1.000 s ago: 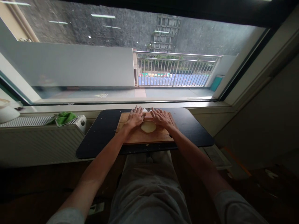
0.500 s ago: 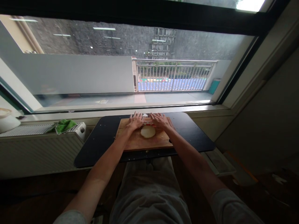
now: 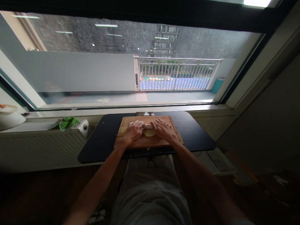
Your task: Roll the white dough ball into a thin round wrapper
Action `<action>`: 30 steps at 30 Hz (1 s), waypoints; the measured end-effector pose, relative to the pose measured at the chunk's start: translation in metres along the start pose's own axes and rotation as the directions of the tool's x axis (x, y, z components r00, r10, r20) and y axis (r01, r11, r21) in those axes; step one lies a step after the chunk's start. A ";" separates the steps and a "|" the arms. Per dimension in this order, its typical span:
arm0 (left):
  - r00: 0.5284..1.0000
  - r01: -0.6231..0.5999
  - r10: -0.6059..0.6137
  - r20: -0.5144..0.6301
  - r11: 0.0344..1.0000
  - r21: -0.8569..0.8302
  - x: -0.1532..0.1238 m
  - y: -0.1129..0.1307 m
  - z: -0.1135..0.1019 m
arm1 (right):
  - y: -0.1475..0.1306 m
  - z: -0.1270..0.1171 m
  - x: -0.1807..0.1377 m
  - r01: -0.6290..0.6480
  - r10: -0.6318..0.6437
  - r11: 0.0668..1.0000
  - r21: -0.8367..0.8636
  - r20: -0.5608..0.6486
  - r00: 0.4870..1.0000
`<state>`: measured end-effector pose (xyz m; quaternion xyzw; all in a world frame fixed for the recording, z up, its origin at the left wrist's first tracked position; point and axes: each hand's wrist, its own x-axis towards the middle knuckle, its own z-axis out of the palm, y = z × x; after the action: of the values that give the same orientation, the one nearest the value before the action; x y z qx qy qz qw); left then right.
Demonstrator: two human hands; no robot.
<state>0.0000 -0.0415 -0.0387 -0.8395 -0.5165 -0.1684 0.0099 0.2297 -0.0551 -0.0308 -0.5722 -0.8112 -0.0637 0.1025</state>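
Note:
On a wooden board, a flat pale round of dough lies partly under a rolling pin with red markings. The pin runs crosswise, and only its middle shows between my hands. My left hand is curved over its left part, fingers bent down. Over the right part rests my right hand, fingers forward and draped across it. Both palms hide the pin's ends. Whitish powder dusts the fingers.
The board sits on a dark folding table against the windowsill. A pale, unclear item lies at the table's back edge. To the left are a radiator, a green cloth and a white pot.
Both hands have come back toward my body with the rolling pin. It now covers the far part of the dough, which showed whole before. The view has shifted slightly.

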 end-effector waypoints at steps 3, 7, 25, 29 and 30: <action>0.999 -0.025 0.024 -0.045 1.000 -0.004 -0.026 0.006 -0.004 | -0.009 -0.004 -0.021 0.039 -0.036 0.999 0.035 -0.074 0.997; 0.991 -0.079 0.078 -0.106 0.997 -0.010 -0.058 0.017 -0.011 | -0.019 -0.008 -0.052 0.062 -0.046 0.994 0.091 -0.169 0.984; 0.746 0.199 -0.615 -0.255 0.571 -0.797 -0.048 -0.006 -0.008 | 0.012 -0.024 -0.056 0.072 -0.072 0.997 0.031 0.013 0.997; 0.844 0.254 -0.530 -0.085 0.533 -0.807 -0.021 -0.018 0.003 | 0.026 -0.018 -0.047 -0.044 0.045 0.999 0.025 -0.025 0.999; 0.883 0.249 -0.465 -0.071 0.591 -0.767 -0.015 -0.019 0.005 | 0.029 -0.015 -0.043 -0.076 0.077 0.997 0.025 -0.033 0.996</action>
<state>-0.0210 -0.0451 -0.0507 -0.6175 -0.5561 -0.4710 -0.2960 0.2722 -0.0886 -0.0267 -0.6005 -0.7874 -0.0600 0.1254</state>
